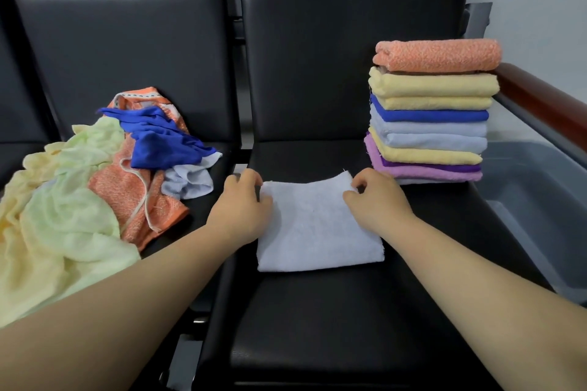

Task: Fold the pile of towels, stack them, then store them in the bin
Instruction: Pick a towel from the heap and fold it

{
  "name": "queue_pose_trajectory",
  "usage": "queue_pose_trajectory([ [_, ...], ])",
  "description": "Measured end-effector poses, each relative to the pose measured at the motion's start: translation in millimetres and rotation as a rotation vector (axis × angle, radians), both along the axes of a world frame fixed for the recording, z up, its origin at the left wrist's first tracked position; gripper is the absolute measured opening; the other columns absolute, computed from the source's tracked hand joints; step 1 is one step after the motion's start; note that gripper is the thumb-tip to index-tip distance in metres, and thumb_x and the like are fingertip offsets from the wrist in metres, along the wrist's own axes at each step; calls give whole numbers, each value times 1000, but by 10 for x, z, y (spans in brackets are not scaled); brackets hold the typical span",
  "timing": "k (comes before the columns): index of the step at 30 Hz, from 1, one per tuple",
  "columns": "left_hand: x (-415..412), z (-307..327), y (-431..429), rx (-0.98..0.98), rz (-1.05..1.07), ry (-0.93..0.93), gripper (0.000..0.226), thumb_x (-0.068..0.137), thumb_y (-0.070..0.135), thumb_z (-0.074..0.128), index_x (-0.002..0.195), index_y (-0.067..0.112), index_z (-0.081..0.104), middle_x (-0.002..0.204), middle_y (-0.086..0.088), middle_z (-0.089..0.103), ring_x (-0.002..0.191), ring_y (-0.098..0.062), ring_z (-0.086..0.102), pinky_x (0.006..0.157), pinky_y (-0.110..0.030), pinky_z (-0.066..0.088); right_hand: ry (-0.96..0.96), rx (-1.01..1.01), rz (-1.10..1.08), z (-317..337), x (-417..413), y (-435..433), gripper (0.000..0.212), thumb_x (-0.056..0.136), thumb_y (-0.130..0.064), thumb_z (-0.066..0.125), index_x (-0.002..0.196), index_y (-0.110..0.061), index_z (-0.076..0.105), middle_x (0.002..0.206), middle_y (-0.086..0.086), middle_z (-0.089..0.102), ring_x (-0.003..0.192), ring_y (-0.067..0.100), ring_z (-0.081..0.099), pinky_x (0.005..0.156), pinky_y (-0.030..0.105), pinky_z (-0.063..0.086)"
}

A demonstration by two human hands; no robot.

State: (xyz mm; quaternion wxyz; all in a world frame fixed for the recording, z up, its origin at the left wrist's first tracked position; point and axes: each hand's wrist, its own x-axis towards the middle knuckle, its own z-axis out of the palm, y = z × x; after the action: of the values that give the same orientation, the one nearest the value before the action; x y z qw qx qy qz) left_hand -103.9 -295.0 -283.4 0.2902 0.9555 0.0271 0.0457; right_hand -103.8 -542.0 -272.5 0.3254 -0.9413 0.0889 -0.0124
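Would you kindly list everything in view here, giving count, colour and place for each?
folded towel: one, white, middle seat, between the hands.
towel stack: one, orange on top, then yellow, blue, pale blue, purple; right side of that seat.
loose pile: one, green, yellow, orange, blue; left seat.
bin: one, grey, right of the seats.
seats: at least two, black, side by side.
armrest: one, reddish-brown, far right.
left hand: grips the towel's far left corner.
right hand: pinches its far right corner.

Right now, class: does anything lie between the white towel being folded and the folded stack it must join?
Nothing visible does: only bare black seat separates the white towel from the stack at its far right.
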Motion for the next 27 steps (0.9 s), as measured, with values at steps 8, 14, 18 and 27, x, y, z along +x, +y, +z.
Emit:
queue_pose_trajectory([
  [8,-286,103,-147,213,-249,258,37,100,36,47,136,28,51,120,-1,65,104,-21,62,90,-36,52,255,-119,135,34,-369,-5,48,97,-29,58,143,-27,43,115,-2,50,80,11,53,59,29,43],
  [14,-389,91,-795,231,-398,280,54,98,43,50,149,27,42,136,-2,56,119,-22,57,100,-38,48,255,-161,3,104,-556,-651,50,101,-22,55,149,-25,41,136,6,53,97,21,53,69,32,44],
  [18,-363,139,-1472,245,-497,272,51,100,45,49,147,24,45,136,-4,56,119,-24,56,100,-39,47,207,-171,-142,40,-630,-1256,52,98,-11,51,148,-23,44,139,11,49,102,29,56,69,33,45],
  [27,-267,123,-2029,242,-526,261,61,100,45,49,156,24,35,144,-3,53,126,-24,55,103,-36,46,110,-212,-257,-50,-726,-1695,44,100,-19,47,144,-21,51,145,10,40,132,35,43,108,45,44],
])
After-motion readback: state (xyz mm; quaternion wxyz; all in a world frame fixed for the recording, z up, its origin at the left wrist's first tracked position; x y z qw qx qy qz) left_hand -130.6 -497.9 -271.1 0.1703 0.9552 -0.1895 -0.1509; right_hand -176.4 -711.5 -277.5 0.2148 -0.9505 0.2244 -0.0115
